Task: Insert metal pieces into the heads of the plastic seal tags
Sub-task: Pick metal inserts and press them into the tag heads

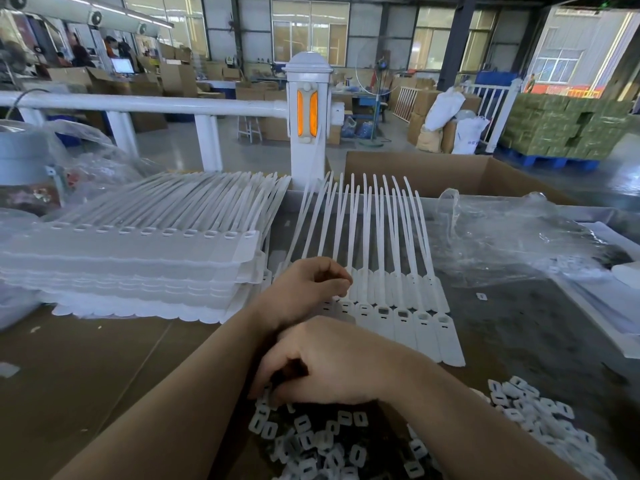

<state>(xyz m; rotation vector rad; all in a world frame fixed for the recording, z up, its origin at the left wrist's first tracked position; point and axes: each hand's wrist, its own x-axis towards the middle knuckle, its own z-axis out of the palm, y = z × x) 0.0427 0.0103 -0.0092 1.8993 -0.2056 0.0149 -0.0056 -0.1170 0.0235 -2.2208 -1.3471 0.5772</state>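
A row of white plastic seal tags (398,320) lies on the table, heads toward me and thin tails fanning away. A pile of small white-framed insert pieces (311,441) sits near the front edge. My left hand (311,285) rests on the left end of the row with its fingers curled and thumb against forefinger; I see nothing between them. My right hand (325,362) crosses under the left wrist, palm down. Its fingertips pinch into the left edge of the pile, touching several pieces.
A tall stack of joined white tag sheets (131,268) lies at the left. Crumpled clear plastic (502,237) covers the right side, with an open cardboard box (450,171) behind it. More insert pieces (540,417) lie at the right. A white railing post (308,119) stands beyond the table.
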